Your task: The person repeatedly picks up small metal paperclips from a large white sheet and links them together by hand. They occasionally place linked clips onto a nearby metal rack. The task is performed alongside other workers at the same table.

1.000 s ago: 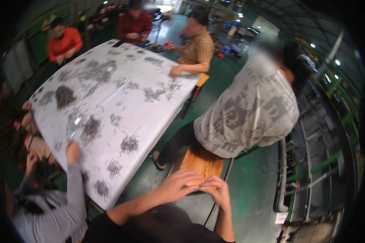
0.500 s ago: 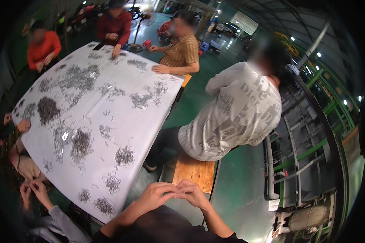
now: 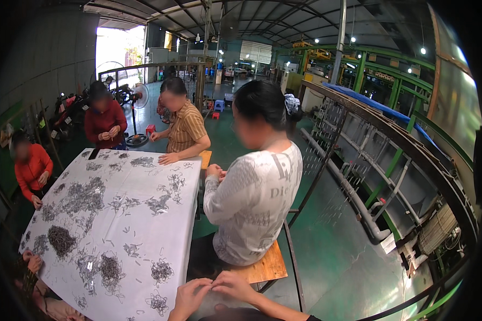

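Note:
My left hand and my right hand meet at the fingertips, low in the view, just off the near right edge of the white table. Thumbs and forefingers are pinched together. Whatever lies between them is too small to make out. The nearest pile of thin, dark, bent wire-like pieces is on the table to the left of my hands. A smaller heap of the same kind sits closer to the table's near side. Larger dark piles and grey scattered pieces cover more of the tabletop.
A person in a patterned light shirt sits close ahead on a wooden bench. Other people sit or stand around the table, with hands at its left edge. A standing fan is behind; pipes and a metal frame run along the right.
The view has tilted up, so my joined hands appear lower; they remain pinched together. The person in dark red has lifted a hand off the table, and both their hands are now together.

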`<state>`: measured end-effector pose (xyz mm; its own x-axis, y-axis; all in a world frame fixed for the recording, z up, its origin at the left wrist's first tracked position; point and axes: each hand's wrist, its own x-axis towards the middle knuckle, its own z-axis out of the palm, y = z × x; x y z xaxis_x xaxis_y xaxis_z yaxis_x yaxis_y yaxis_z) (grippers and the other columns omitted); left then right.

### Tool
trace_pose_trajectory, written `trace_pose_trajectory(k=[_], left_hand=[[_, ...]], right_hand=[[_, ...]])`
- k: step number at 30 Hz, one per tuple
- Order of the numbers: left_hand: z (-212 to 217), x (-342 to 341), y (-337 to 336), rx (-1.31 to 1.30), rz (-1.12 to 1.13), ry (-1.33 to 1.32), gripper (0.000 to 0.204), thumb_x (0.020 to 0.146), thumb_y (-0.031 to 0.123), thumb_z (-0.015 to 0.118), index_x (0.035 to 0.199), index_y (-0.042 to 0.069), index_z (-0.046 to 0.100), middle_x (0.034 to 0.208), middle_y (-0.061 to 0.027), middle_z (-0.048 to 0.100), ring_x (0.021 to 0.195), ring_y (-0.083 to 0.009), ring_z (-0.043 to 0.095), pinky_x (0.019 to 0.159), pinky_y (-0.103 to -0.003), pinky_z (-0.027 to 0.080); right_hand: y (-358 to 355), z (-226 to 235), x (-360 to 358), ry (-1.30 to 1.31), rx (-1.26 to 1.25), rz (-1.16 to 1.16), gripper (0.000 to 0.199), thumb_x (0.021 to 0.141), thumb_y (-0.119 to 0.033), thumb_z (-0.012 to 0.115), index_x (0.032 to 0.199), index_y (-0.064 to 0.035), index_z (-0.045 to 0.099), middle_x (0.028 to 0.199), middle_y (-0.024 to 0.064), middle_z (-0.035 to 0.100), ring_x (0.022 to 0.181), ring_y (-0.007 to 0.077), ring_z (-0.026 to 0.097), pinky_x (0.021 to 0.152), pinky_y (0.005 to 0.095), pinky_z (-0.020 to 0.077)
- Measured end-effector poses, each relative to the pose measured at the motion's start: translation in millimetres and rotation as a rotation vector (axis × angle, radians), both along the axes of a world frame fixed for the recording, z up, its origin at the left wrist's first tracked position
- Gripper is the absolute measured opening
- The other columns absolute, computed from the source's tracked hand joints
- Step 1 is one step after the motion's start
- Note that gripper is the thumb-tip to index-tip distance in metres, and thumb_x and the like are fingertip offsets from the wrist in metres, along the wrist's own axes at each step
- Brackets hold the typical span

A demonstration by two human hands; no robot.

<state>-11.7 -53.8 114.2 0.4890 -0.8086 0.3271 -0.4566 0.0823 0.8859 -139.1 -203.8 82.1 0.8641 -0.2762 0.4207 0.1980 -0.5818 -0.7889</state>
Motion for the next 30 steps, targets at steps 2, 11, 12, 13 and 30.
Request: trace_pose_trajectory(k=[2,11,12,13,30], left_hand=[[6,-4,1,-0.012,0.009,-0.007,0.010,0.083,0.005,0.068,0.091,0.000,0.069,0.093,-0.0124,0.072,0.088,-0.0220,0.070,0.079,-0.030,0.054],[-40,-17,21,-0.060,0.050,0.163,0.026,0.083,0.010,0.068,0.107,0.003,0.064,0.109,-0.0117,0.066,0.102,-0.0265,0.063,0.087,-0.035,0.050],[-50,-13,24,-0.098,0.136,0.154,0.026,0.084,0.011,0.068,0.109,0.005,0.064,0.109,-0.0110,0.067,0.100,-0.0263,0.064,0.084,-0.034,0.050],[-62,-7,28,-0.055,0.213,0.202,0.026,0.085,0.013,0.068,0.110,0.005,0.064,0.107,-0.0098,0.068,0.097,-0.0230,0.065,0.082,-0.033,0.050],[-244,181,72,0.855,1.093,-0.582,0.012,0.084,0.006,0.056,0.096,0.005,0.053,0.096,-0.0106,0.054,0.095,-0.0275,0.055,0.078,-0.038,0.051]], right_hand=[[1,2,3,-0.043,-0.042,-0.023,0.011,0.081,-0.014,0.072,0.089,-0.0070,0.070,0.087,0.0061,0.063,0.083,0.0223,0.060,0.072,0.0328,0.0470],[20,-12,-14,0.017,-0.071,-0.089,0.010,0.077,-0.003,0.071,0.082,-0.0030,0.063,0.081,0.0093,0.059,0.081,0.0245,0.057,0.089,0.0380,0.0436],[21,-13,-16,0.023,-0.039,-0.082,0.010,0.076,-0.002,0.071,0.082,-0.0029,0.063,0.080,0.0090,0.060,0.080,0.0240,0.058,0.089,0.0394,0.0439],[21,-12,-17,0.056,-0.030,-0.100,0.010,0.075,-0.001,0.071,0.081,-0.0028,0.063,0.079,0.0087,0.061,0.078,0.0235,0.058,0.089,0.0407,0.0443],[30,-68,42,-0.011,-0.029,0.017,0.010,0.076,-0.005,0.073,0.081,-0.0037,0.064,0.078,0.0064,0.062,0.078,0.0230,0.059,0.090,0.0430,0.0446]])
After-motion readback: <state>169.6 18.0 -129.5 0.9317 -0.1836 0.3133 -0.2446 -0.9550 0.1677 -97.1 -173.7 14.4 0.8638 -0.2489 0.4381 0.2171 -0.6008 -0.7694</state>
